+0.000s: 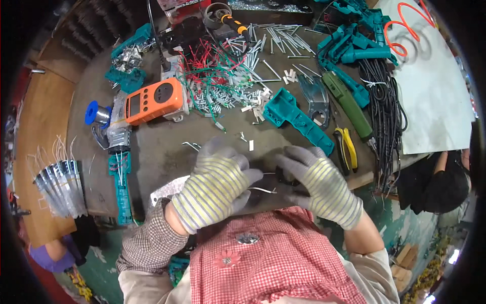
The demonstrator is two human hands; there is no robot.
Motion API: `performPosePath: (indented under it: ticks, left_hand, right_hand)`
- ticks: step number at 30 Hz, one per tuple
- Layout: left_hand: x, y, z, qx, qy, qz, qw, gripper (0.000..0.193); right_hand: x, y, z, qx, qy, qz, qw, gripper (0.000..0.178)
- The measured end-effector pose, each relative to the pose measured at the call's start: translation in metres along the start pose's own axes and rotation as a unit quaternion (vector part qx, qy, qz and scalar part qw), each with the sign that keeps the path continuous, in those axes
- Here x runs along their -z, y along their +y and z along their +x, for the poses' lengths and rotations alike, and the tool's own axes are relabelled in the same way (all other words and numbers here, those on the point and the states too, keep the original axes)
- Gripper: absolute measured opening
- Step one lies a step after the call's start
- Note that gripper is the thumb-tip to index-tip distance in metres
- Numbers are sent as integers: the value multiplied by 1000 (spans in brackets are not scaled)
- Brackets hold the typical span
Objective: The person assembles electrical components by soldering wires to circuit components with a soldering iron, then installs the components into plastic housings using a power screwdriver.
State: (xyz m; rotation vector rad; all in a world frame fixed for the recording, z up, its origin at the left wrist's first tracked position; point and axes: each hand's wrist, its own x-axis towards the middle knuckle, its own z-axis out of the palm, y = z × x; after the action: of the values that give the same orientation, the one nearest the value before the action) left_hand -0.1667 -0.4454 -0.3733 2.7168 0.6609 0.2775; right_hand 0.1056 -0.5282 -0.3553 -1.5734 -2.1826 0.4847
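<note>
1. Dark surface (152, 159), with an orange meter (154, 100) and long screws (287, 38) toward the back.
2. White wire (263, 190) extends from the gloved left hand (215, 185) toward the right hand (323, 185).
3. Cannot tell whether either grip is pinching or spread.

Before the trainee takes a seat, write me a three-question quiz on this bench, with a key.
1. True or false: the left hand is bare.
2. Which is nearer the right hand: (a) the coiled hose or (b) the yellow-handled pliers?
3. Fill in: the black cables are bundled with a ____ tie.

Key: 1. False, it wears a striped glove. 2. b. 3. White.
</note>
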Motion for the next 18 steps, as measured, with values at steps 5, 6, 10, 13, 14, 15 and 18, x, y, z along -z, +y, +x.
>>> performPosePath:
  ticks: [5,6,10,13,14,15,18]
  left_hand:
    - [2,8,4,20,24,-24,999,48]
    - [-1,10,4,20,14,1,1000,47]
    - [-7,8,2,14,13,-2,1000,37]
    - [-12,6,0,24,13,-3,1000,31]
    - [-13,6,0,28,17,9,999,28]
    - [-16,5,0,26,17,9,999,28]
    - [-21,2,-5,27,26,9,999,31]
  right_hand:
    - [-2,7,4,25,-54,31,998,60]
    - [-5,9,3,26,-57,32,998,60]
    - [-17,9,-5,-74,-11,152,985,63]
    - [-28,-6,-9,-231,-15,374,898,66]
    - [-37,-14,-6,-194,29,471,860,68]
    - [-43,-17,-4,-154,72,561,810,71]
    - [-40,-18,11,-18,97,311,945,75]
